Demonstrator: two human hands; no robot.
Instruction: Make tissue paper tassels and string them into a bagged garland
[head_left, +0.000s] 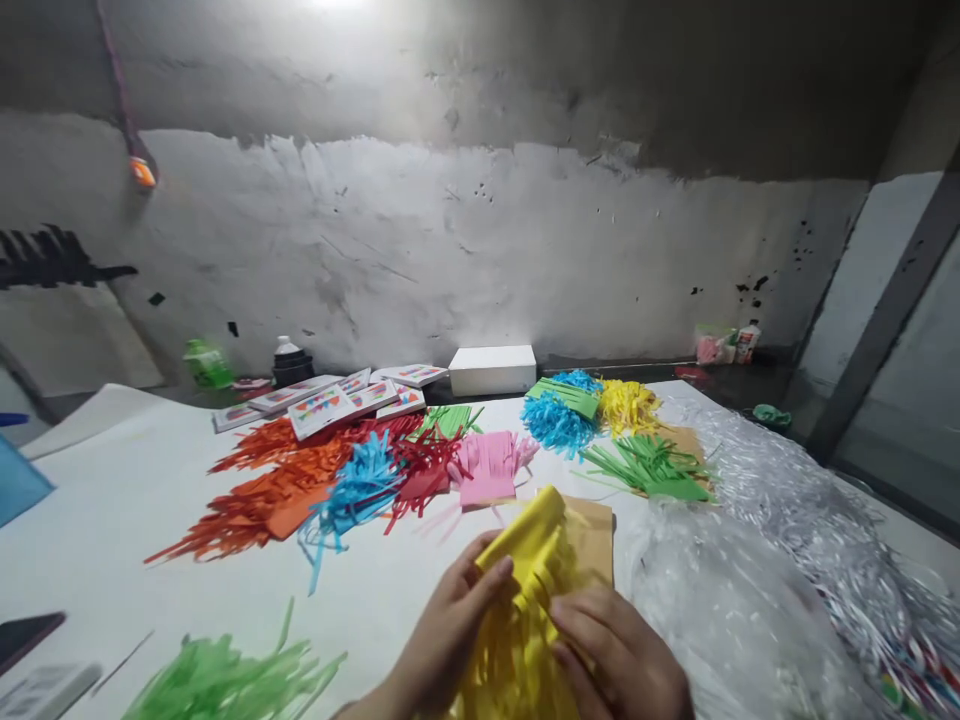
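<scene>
A bundle of yellow fringed paper (525, 560) lies at the near edge of the white table (135, 500), partly on a brown paper sheet (592, 535). My left hand (442, 640) grips the bundle's left side, thumb on the rolled top. Fingers curled, my right hand (619, 655) presses on the strips from the right. The lower strips hang down between the hands, and the frame edge cuts them off.
Piles of cut paper fringe lie beyond: orange (262, 490), blue (360, 485), red (424, 465), pink (491, 465), green (649, 465), yellow (626, 405). Clear plastic wrap (750, 600) and silver shreds (817, 520) cover the right. A white box (493, 370) and card packs (330, 405) sit by the wall.
</scene>
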